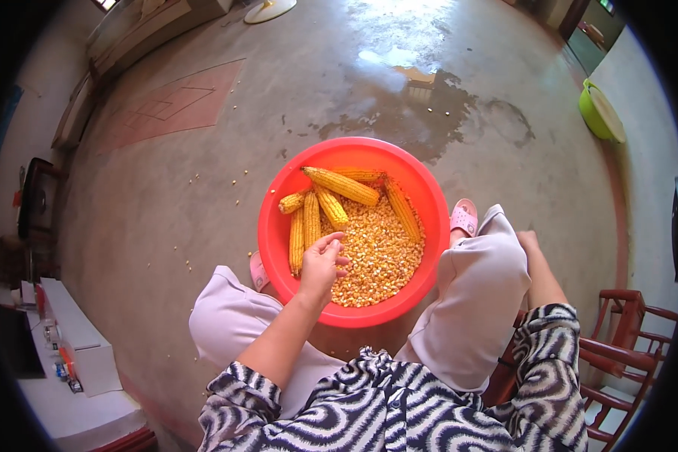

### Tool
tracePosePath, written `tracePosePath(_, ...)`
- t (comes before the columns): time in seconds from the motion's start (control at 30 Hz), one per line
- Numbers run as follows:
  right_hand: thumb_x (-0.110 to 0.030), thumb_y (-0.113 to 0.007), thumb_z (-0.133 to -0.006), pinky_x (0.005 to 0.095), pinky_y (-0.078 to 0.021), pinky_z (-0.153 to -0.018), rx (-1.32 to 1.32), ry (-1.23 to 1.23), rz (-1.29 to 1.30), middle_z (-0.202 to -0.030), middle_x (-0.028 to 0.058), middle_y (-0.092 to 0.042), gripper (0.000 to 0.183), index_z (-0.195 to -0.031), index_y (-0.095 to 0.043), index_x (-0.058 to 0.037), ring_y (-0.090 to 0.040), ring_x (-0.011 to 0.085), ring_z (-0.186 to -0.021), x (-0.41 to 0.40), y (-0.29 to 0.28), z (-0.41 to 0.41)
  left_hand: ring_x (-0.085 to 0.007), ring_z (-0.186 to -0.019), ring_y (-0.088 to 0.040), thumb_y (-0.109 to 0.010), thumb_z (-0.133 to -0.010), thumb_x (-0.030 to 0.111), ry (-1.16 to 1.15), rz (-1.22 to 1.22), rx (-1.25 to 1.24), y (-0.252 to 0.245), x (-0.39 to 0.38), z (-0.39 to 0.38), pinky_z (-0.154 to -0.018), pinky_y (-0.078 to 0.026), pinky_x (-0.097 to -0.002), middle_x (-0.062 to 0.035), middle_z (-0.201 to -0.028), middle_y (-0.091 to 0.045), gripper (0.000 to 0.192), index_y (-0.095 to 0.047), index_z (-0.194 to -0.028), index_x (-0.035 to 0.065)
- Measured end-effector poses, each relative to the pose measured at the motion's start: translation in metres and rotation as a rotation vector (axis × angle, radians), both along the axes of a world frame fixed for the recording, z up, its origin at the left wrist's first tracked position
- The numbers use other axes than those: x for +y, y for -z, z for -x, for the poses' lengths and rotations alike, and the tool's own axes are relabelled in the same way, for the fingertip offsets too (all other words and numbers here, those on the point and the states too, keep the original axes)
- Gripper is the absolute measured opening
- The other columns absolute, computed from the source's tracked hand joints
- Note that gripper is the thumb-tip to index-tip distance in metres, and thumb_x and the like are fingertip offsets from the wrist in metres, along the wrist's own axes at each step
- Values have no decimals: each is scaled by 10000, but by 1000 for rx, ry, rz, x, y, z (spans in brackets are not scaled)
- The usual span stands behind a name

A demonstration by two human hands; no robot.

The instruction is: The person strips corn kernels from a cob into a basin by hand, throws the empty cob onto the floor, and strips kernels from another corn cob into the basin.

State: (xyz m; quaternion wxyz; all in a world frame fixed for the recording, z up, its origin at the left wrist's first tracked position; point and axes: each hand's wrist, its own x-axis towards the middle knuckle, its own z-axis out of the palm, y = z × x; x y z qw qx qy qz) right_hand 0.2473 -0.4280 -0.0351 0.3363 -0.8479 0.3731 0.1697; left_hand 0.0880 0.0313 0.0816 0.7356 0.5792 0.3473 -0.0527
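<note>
A red plastic basin [356, 319] stands on the floor between my knees. Loose yellow corn kernels [376, 263] cover its bottom. Several corn cobs [342, 186] with kernels on them lie along its far and left sides. Over the left part of the basin, my left hand [323, 265] hovers with bent fingers apart and nothing visible in it, close to the lower ends of the left cobs. My right hand [528, 242] hangs beyond the outer side of my right knee. Its fingers are mostly hidden, so what it holds or touches cannot be seen.
Pink slippers [464, 217] flank the basin. Scattered kernels [234, 182] dot the concrete floor, and a wet patch [407, 113] lies beyond the basin. A green basin [596, 116] leans at the right wall. Red-brown wooden chairs [621, 350] stand right; a white cabinet [85, 361] stands left.
</note>
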Motion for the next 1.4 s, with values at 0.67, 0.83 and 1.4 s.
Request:
tracePosePath(0.67, -162, -548, -772, 408, -458, -800, 29, -531, -162, -1027, 239, -593, 398, -1105, -526, 54, -576, 344, -967, 273, 99, -29, -122, -723, -586, -468, -928, 153, 35, 116, 13, -14, 14, 1, -585, -490, -230, -58, -886, -598, 181, -560, -1014, 24)
tracePosePath(0.83, -135, -499, -750, 404, -367, -968, 43, -511, -160, -1219, 251, -490, 544, -1264, -386, 4, -459, 362, -1163, 266, 113, 3, -126, -724, -583, -460, -931, 166, 80, 140, 27, -18, 5, 5, -617, -480, -232, -65, -876, -602, 200, -564, -1011, 16)
tracePosePath(1.4, -441, -739, -656, 450, -424, -913, 127, -201, -47, -1316, 224, -354, 870, -1267, -320, 15, -476, 400, -1118, 300, 94, 10, -95, -685, -579, -476, -934, 190, 213, 209, 48, -16, -10, 7, -608, -472, -206, -47, -852, -610, 217, -578, -1001, 12)
